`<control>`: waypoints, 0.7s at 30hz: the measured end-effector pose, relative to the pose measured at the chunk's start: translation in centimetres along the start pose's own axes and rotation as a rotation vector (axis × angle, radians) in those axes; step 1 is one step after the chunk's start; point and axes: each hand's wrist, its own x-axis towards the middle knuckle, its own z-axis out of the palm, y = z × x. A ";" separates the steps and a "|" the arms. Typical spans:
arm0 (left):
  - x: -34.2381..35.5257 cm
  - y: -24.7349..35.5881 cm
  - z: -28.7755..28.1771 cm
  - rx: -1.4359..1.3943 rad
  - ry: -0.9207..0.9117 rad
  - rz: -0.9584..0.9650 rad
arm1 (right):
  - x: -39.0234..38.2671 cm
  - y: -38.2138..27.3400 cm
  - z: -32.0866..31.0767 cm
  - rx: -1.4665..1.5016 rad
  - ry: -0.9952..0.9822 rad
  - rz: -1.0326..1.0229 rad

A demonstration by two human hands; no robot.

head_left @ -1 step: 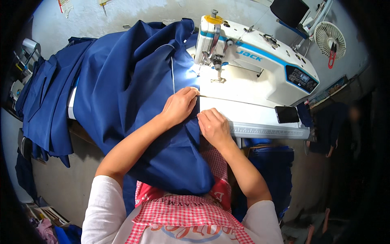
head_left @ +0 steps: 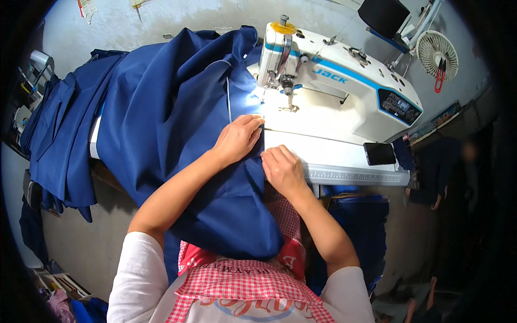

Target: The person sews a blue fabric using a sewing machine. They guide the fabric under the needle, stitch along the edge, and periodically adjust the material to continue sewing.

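Observation:
Navy fabric (head_left: 183,107) with a narrow pale strip (head_left: 229,99) drapes over the left of the sewing table and into my lap. My left hand (head_left: 241,134) pinches the cloth near its right edge, just below the lit needle area (head_left: 259,98) of a white sewing machine (head_left: 366,94). Lower and to the right, my right hand (head_left: 281,168) has its fingertips closed on that same edge, beside the table's ruler strip (head_left: 350,176). The presser foot (head_left: 288,106) shows to the right of the fabric.
A black phone (head_left: 379,153) lies at the table's right. Piled navy garments (head_left: 59,129) hang at the left, more blue cloth (head_left: 355,231) below the table. A fan (head_left: 431,51) and red-handled tool (head_left: 439,81) are upper right. A co-worker (head_left: 433,167) shows dimly at the right.

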 end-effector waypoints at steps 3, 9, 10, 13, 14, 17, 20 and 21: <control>0.1 -0.9 0.2 0.080 -0.073 0.104 | -0.4 -0.1 0.1 0.002 0.002 -0.009; 0.2 -1.1 -0.5 0.115 -0.184 0.140 | -0.5 0.0 0.2 0.050 -0.002 0.022; 0.3 -1.3 -0.6 0.119 -0.188 0.141 | -0.4 0.2 0.4 0.055 0.005 0.022; 0.8 -1.7 -0.6 0.122 -0.195 0.147 | 0.1 0.8 0.9 0.065 0.016 0.022; 1.1 -1.9 -0.7 0.119 -0.197 0.153 | 0.4 1.1 1.1 0.066 0.016 0.023; 2.3 -3.1 -0.7 0.100 -0.236 0.151 | 1.4 2.2 2.2 0.084 0.030 0.035; 3.8 -4.5 -1.1 0.074 -0.285 0.159 | 2.7 2.9 2.8 0.097 0.036 0.059; 4.0 -4.7 -1.2 0.063 -0.301 0.162 | 2.8 3.0 2.9 0.100 0.033 0.070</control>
